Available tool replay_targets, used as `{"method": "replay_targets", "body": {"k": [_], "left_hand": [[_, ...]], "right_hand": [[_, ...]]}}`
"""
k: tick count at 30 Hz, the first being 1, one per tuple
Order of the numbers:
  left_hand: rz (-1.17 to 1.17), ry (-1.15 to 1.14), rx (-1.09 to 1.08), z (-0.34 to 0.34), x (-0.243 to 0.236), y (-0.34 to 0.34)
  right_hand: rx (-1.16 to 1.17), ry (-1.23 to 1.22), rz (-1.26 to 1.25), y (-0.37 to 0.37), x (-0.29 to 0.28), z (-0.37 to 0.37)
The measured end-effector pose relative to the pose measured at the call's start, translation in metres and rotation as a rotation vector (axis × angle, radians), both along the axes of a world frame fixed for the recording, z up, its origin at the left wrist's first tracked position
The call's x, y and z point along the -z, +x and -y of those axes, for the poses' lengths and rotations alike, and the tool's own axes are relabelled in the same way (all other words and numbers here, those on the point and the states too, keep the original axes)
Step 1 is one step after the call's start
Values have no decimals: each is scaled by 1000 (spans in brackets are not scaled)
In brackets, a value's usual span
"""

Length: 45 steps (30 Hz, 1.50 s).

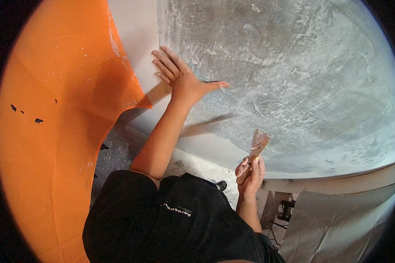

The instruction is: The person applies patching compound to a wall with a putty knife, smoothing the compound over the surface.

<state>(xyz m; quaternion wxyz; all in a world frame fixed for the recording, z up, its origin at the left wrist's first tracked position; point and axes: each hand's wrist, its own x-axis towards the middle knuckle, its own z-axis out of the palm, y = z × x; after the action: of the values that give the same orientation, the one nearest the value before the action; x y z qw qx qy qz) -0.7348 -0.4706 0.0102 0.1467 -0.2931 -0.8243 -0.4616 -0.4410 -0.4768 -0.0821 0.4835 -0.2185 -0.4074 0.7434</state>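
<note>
Black T-shirt nearest. Left hand spread, holding nothing, at the left edge of the grey wall; right hand grasps a putty knife near its lower edge. Coverage judged partial: streaked, patchy, left margin pale.

"Do we spot any writing here?"

"We do: white lettering on the front of the black shirt the person wears."

"How do we see it laid out?"

"We see one larger word, slanting down to the right (the cloth creases around it), and finer print below its right-hand end, too small for us to make out."
</note>
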Motion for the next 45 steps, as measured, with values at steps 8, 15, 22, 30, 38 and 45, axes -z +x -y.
{"method": "replay_targets", "body": {"k": [8,15,22,30,38,45], "left_hand": [[70,-79,-19,3,-7,1],[149,14,-14,6,-5,5],[157,-152,-38,11,-5,-2],[79,-50,-33,14,6,0],[-101,333,405,65,54,52],[150,152,663,65,70,73]], "right_hand": [[-285,-86,70,-21,-14,-4],[-363,-26,51,-12,-21,3],[-208,-90,187,13,-5,11],[19,50,431,-9,-13,6],[70,267,446,-26,3,12],[50,317,489,-22,-4,24]]}}
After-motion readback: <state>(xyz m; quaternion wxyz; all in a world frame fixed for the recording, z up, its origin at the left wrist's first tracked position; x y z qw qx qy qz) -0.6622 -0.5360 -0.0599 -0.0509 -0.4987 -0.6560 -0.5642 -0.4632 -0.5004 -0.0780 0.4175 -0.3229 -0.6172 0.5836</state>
